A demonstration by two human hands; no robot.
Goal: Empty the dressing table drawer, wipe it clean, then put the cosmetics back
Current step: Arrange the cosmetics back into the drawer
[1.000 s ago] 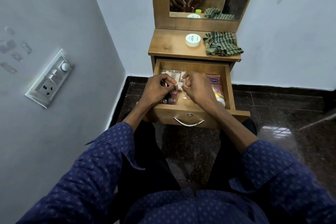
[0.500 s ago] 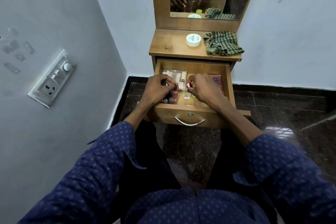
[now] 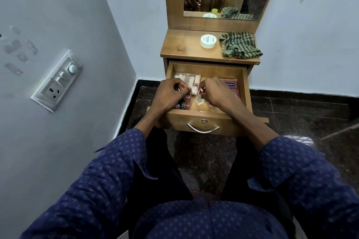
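While the left hand [image 3: 171, 94] pinches a pink tube [image 3: 188, 100], the right hand [image 3: 215, 93] grips a small pink item [image 3: 202, 89] over the drawer [image 3: 245, 83].

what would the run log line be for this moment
stage: handling cosmetics in drawer | left hand: on pink tube | right hand: pinching small pink item | cloth: on tabletop, unused

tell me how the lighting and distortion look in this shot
Head view: dim, soft light; a bright window reflection glares on the floor; wide-angle bend tilts the wall and switch plate; small items between the left hand and right hand in the drawer sit shadowed and hard to read.
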